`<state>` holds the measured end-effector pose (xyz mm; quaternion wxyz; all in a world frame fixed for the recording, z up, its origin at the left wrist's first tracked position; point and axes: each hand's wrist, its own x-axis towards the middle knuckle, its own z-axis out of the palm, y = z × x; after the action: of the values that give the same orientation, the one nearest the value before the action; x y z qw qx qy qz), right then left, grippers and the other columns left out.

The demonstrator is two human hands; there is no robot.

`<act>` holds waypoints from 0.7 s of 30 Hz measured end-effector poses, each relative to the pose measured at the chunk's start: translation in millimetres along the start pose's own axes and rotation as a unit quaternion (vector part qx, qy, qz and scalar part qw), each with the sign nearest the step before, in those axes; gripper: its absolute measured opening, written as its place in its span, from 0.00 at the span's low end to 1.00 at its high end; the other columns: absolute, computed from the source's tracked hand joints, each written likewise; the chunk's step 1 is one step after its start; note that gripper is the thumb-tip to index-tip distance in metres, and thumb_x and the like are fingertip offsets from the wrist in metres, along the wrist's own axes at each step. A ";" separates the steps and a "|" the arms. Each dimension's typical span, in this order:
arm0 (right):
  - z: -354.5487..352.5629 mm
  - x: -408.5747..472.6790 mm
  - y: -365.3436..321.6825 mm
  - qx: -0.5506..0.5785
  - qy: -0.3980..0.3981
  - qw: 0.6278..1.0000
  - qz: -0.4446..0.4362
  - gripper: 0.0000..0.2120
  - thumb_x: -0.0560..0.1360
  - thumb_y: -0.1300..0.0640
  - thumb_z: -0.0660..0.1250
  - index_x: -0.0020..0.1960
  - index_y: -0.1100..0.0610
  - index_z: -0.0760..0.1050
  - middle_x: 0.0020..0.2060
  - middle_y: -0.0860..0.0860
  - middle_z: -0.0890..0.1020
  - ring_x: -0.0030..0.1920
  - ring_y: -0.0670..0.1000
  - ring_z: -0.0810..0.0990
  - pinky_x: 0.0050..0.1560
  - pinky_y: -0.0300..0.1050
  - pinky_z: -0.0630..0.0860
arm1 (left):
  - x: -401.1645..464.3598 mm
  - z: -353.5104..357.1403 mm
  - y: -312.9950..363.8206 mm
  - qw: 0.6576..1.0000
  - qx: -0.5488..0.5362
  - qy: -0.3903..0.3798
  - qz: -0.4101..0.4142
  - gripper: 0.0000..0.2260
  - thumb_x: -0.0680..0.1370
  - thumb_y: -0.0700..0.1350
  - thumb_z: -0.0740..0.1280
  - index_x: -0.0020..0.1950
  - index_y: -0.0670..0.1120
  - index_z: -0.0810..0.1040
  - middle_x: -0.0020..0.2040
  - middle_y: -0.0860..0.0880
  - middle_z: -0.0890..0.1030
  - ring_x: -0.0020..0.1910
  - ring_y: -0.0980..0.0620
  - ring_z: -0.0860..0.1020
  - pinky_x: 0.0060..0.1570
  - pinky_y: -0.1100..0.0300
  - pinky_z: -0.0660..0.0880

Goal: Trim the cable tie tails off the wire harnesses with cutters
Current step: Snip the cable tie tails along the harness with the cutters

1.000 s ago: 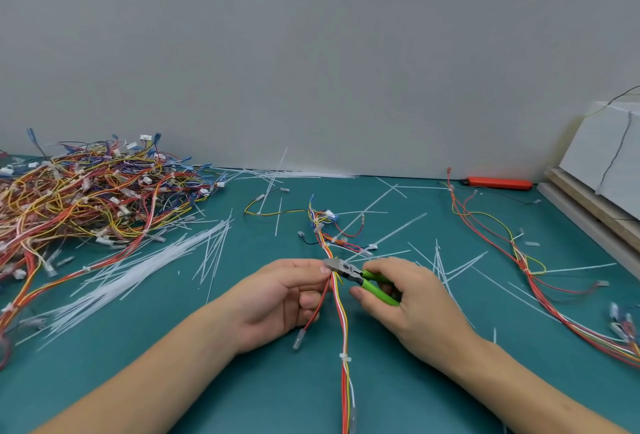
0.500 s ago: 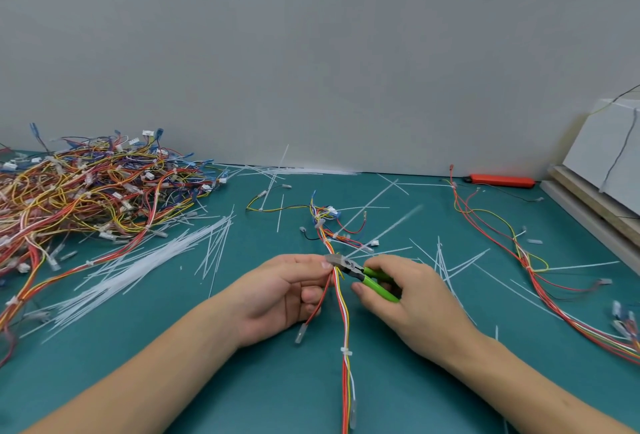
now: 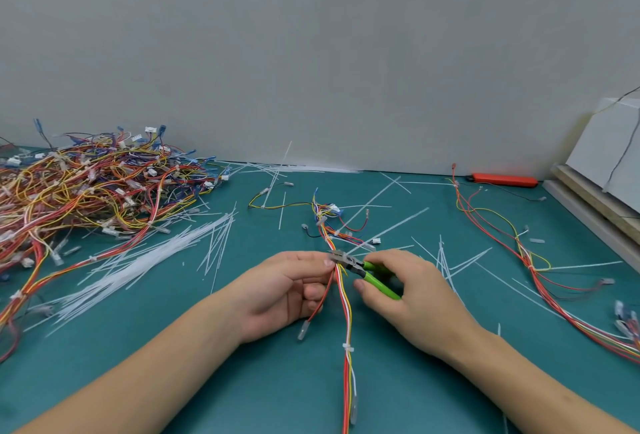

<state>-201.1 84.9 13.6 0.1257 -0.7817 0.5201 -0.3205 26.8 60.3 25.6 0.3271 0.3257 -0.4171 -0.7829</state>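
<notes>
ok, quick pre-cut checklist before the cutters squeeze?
1. Right hand grips the cutters by the green handles: ok.
2. Left hand pinches the harness right beside the cutter head: ok.
3. Cutter head at the bundle where the left fingers hold it: ok.
4. Blades on the tie tail, not a wire: cannot tell, too small.
5. Left fingertips out of the blades: cannot tell, they sit very close.
6. Next tie further down the harness looks already trimmed: ok.
</notes>
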 end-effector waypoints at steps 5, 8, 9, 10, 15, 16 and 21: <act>1.2 -2.4 0.0 -0.007 0.012 1.000 0.009 0.12 0.74 0.37 0.66 0.43 0.45 0.74 0.35 0.43 0.76 0.38 0.49 0.75 0.39 0.46 0.73 | -0.5 -1.0 -0.3 1.000 0.011 -0.016 0.001 0.14 0.78 0.40 0.68 0.63 0.41 0.81 0.37 0.53 0.77 0.28 0.58 0.68 0.31 0.65 0.69; 0.8 -1.5 -0.2 -0.004 -0.012 1.000 0.005 0.14 0.75 0.38 0.67 0.55 0.44 0.79 0.44 0.39 0.80 0.48 0.43 0.78 0.52 0.47 0.76 | -0.3 -0.1 -0.4 1.000 0.002 -0.008 0.004 0.11 0.77 0.40 0.68 0.59 0.42 0.81 0.35 0.53 0.76 0.27 0.58 0.68 0.30 0.65 0.70; 0.4 -1.0 -0.4 -0.008 -0.019 1.000 0.000 0.16 0.76 0.39 0.67 0.60 0.44 0.79 0.50 0.38 0.81 0.54 0.42 0.77 0.59 0.47 0.75 | -0.5 0.2 -0.4 1.000 -0.002 -0.005 0.005 0.10 0.76 0.41 0.69 0.58 0.43 0.82 0.34 0.53 0.75 0.27 0.58 0.68 0.30 0.65 0.70; 0.2 -1.1 -0.4 -0.014 -0.019 1.000 -0.007 0.18 0.76 0.39 0.67 0.64 0.44 0.78 0.55 0.37 0.80 0.59 0.41 0.76 0.63 0.47 0.73 | -0.6 0.6 -0.4 1.000 -0.004 -0.004 0.005 0.10 0.76 0.41 0.69 0.56 0.43 0.83 0.34 0.52 0.74 0.27 0.58 0.68 0.29 0.65 0.70; 0.0 -1.5 -0.7 -0.016 -0.011 1.000 -0.010 0.14 0.76 0.39 0.67 0.56 0.44 0.79 0.47 0.38 0.81 0.52 0.43 0.77 0.57 0.47 0.75 | -1.0 1.5 0.1 1.000 0.004 -0.003 0.004 0.07 0.77 0.41 0.69 0.52 0.45 0.86 0.36 0.52 0.73 0.27 0.58 0.68 0.30 0.65 0.68; 0.3 -1.6 -0.5 -0.015 -0.003 1.000 -0.007 0.11 0.75 0.39 0.67 0.50 0.45 0.78 0.40 0.40 0.79 0.46 0.44 0.77 0.49 0.46 0.75 | -1.3 1.2 0.5 1.000 0.005 -0.004 0.003 0.08 0.77 0.41 0.70 0.53 0.45 0.86 0.36 0.52 0.74 0.27 0.58 0.68 0.30 0.65 0.68; 2.0 -3.9 0.5 -0.008 0.016 1.000 0.008 0.10 0.73 0.37 0.66 0.43 0.43 0.74 0.34 0.44 0.76 0.38 0.48 0.75 0.39 0.47 0.74 | -3.0 1.6 0.7 0.999 0.031 -0.018 0.004 0.12 0.76 0.42 0.71 0.59 0.44 0.83 0.36 0.53 0.76 0.28 0.58 0.68 0.31 0.65 0.68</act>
<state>-201.2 87.9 10.4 0.1132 -0.7733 0.5309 -0.3276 27.4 63.0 27.7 0.3127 0.3202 -0.4484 -0.7737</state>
